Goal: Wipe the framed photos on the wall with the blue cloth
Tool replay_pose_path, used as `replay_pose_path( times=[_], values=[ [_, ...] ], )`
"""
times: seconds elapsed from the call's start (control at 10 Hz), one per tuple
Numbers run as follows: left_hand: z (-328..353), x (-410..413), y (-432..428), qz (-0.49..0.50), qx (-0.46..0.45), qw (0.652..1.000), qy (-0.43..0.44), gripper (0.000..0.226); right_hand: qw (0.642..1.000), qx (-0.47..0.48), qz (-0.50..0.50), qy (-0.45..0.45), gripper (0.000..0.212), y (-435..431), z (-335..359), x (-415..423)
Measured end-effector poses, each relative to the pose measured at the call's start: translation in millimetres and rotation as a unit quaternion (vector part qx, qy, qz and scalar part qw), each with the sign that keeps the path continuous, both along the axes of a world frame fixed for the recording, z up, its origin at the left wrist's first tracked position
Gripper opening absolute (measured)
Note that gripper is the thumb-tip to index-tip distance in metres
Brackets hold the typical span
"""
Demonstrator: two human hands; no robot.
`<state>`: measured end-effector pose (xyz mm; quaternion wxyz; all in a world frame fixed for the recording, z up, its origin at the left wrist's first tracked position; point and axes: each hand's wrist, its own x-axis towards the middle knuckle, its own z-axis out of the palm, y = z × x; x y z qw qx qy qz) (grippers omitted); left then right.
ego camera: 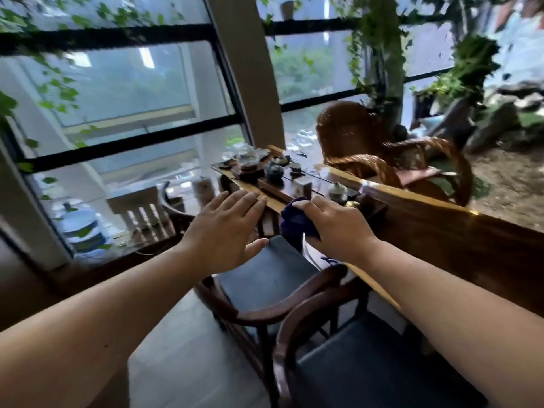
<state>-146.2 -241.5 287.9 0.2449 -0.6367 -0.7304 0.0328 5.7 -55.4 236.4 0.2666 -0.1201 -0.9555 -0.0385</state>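
Observation:
My right hand (332,228) is shut on a bunched dark blue cloth (294,222), held in the air over the near edge of a long wooden tea table (426,219). My left hand (226,231) hovers just left of the cloth, palm down, fingers spread, holding nothing. No framed photos and no wall with pictures appear in the view; ahead is only a large black-framed window (132,125).
Two dark wooden chairs with blue seats (265,275) (368,363) stand below my arms. The table carries a tea tray with teapots and cups (273,172). A wicker chair (368,148) sits behind it. A water jug (82,228) stands by the window. Vines hang overhead.

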Motion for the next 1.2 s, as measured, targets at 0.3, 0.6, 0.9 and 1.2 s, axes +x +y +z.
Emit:
replay_pose_path(
  times=[0.3,0.6,0.9,1.2],
  values=[
    [-109,70,153,-0.094,-0.075,0.99,-0.077,0.079,0.981,-0.098,-0.162,-0.043,0.061,116,-124,122],
    [-204,108,236,-0.121,-0.118,0.973,-0.154,0.078,0.937,-0.124,-0.274,-0.176,0.055,203,-233,202],
    [-264,106,262,-0.123,-0.178,0.965,-0.147,0.079,0.889,-0.165,-0.329,-0.271,0.066,241,-337,219],
    [-272,97,265,-0.101,-0.222,0.962,-0.122,0.082,0.848,-0.224,-0.34,-0.338,0.098,242,-342,219]
  ],
)
